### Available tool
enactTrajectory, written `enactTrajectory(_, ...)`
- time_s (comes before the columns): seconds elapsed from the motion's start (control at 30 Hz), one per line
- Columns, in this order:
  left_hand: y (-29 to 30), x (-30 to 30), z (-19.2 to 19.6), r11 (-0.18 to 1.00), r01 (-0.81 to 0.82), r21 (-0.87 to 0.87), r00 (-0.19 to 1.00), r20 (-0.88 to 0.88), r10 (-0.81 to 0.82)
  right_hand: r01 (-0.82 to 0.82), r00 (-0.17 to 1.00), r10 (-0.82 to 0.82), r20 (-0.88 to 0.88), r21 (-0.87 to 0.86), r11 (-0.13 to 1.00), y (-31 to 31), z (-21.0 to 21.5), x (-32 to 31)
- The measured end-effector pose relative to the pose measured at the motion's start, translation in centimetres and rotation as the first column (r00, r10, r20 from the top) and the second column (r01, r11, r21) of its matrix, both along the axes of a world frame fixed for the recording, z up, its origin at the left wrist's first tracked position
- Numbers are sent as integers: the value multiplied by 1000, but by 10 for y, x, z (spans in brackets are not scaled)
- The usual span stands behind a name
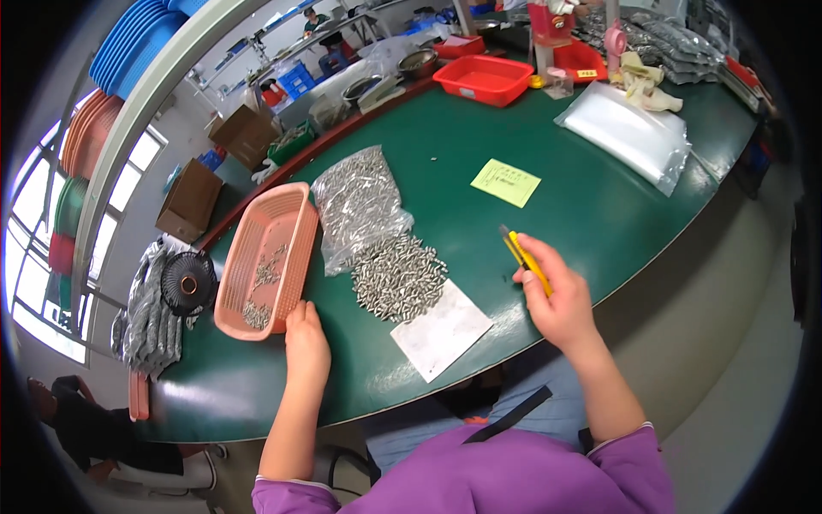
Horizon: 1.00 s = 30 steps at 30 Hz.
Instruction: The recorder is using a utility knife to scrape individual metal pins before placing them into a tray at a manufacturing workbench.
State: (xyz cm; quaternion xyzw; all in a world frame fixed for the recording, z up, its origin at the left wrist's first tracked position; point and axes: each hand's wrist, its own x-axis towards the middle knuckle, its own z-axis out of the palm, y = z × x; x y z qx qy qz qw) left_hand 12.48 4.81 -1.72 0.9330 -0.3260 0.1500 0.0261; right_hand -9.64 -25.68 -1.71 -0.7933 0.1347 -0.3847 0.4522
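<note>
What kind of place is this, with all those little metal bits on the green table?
Most likely a small factory or packing workshop. A heap of small metal parts spills from a clear bag onto the green worktable, beside a pink sorting basket. Stacked plastic trays and cardboard boxes stand behind.

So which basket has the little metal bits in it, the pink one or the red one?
The pink basket by the left hand. A few small metal pieces lie inside it. The red tray at the table's far side looks empty.
</note>
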Motion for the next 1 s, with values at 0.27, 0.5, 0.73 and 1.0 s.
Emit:
enactTrajectory(0.27,13,-3,7,1000,18,-22,1000,8,-18,-5,1000,5,1,-40,999,2,4,-2)
enactTrajectory(0.5,24,17,13,901,97,422,916,317,-247,-8,1000,9,-20,33,999,1,1,6)
enactTrajectory(0.73,32,27,20,768,144,623,850,320,-419,2,996,4,-94,66,998,-1,-1,3)
enactTrajectory(1.0,50,14,27,911,296,288,910,205,-361,6,997,0,-75,79,997,0,-4,1)
